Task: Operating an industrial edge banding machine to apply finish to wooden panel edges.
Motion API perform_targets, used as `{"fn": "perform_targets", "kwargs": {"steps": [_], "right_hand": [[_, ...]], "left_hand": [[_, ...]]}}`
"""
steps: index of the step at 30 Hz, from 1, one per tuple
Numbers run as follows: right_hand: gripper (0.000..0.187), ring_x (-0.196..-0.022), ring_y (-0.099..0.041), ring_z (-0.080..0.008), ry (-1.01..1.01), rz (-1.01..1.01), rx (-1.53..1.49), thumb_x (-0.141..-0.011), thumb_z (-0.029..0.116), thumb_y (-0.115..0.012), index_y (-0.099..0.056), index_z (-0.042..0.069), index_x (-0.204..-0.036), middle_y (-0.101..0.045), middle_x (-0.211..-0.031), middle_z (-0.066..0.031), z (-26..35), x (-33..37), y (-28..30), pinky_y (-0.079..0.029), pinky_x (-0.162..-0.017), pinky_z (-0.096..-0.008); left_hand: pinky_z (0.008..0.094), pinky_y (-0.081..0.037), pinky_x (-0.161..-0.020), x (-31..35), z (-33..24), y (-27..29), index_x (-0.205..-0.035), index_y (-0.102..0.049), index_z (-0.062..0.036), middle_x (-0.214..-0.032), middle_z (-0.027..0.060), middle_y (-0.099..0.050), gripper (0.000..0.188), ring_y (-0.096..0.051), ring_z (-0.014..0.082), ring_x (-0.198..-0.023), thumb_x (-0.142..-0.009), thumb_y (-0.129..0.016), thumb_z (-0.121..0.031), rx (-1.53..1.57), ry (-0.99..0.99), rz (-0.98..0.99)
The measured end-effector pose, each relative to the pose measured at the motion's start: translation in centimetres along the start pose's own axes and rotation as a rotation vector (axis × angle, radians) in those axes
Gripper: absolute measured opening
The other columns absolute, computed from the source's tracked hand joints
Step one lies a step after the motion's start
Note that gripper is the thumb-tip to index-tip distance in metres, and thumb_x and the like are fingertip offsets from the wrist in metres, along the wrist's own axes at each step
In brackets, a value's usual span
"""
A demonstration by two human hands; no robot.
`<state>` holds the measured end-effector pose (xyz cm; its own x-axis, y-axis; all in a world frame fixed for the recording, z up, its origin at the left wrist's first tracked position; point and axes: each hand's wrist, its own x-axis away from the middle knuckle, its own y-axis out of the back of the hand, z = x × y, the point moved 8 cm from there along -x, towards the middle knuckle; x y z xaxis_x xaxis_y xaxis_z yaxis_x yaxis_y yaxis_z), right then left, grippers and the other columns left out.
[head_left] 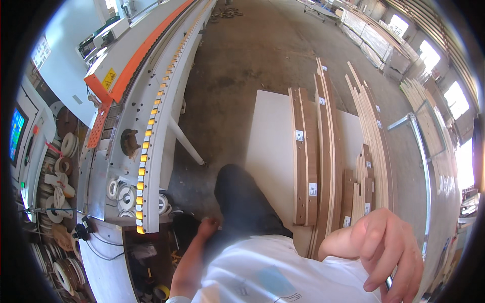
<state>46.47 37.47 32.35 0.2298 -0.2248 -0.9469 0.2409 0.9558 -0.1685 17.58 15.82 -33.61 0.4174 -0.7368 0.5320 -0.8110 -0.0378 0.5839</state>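
My right hand (388, 252) is raised close at the lower right, its fingers bent and closed. A sliver of something shiny shows beneath the fingertips, too little of it to name. Down beside my left thigh is my left hand (207, 228), small and soft in the picture, so its fingers cannot be read. No object shows in it. Just beyond the right hand lie stacked wood-brown panel strips (306, 156) with white labels, on a pale board (268, 131). More light-edged strips (371, 131) lie alongside them.
On the left runs a long machine with an orange beam (146, 53) and a row of yellow rollers (145, 151). A lit screen (18, 134) and rolls of edging tape (63, 272) are at far left. A bent metal rail (423, 166) rises right of the strips.
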Motion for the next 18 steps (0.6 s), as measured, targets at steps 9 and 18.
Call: {"fn": "perform_targets", "kwargs": {"steps": [9, 18], "right_hand": [[0.018, -0.070, -0.065, -0.0068, 0.020, -0.004, -0.074, -0.095, 0.018, -0.071, -0.080, 0.030, -0.105, -0.080, -0.100, 0.0127, -0.9, 0.4, 0.2, -0.031, -0.060, -0.0271], [0.023, -0.075, -0.065, -0.0062, 0.013, 0.091, -0.120, -0.097, 0.022, -0.070, -0.078, 0.032, -0.116, -0.077, -0.108, 0.0176, -2.4, 1.8, 1.1, -0.042, -0.078, -0.0344]], "left_hand": [[0.0468, -0.055, -0.094, 0.0, 1.8, -0.9, -0.114, -0.077, -0.0111, -0.109, 0.0207, -0.075, 0.038, -0.071, 0.0375, -0.107, -0.094, -0.063, -0.041, -0.002, -0.028, -0.027], [0.0501, -0.053, -0.095, -0.2, 3.0, -1.1, -0.113, -0.072, -0.0082, -0.113, 0.0226, -0.072, 0.040, -0.068, 0.0417, -0.110, -0.096, -0.062, -0.043, -0.027, 0.005, -0.029]]}}
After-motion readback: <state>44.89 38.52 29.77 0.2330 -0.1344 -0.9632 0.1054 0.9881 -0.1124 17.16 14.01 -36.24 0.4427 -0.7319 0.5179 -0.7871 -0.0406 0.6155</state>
